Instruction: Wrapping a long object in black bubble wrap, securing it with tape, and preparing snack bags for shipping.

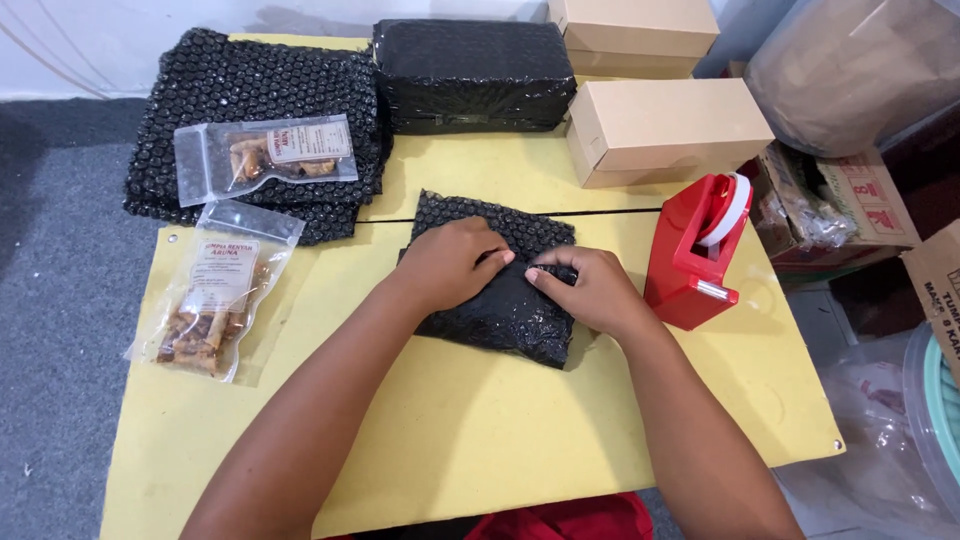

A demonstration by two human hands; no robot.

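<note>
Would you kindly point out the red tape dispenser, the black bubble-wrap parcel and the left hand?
red tape dispenser (685,262), head view, on its red side.
black bubble-wrap parcel (510,320), head view, on its lower middle.
left hand (450,262), head view, on its back.

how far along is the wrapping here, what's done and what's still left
Done: one bundle wrapped in black bubble wrap sits at the table's far edge. In hand: the left hand and right hand press a fold shut on a black bubble-wrap parcel, apparently untaped. Left: two clear snack pouches lie unwrapped, with spare wrap sheets, a red tape dispenser and brown boxes nearby.
</note>
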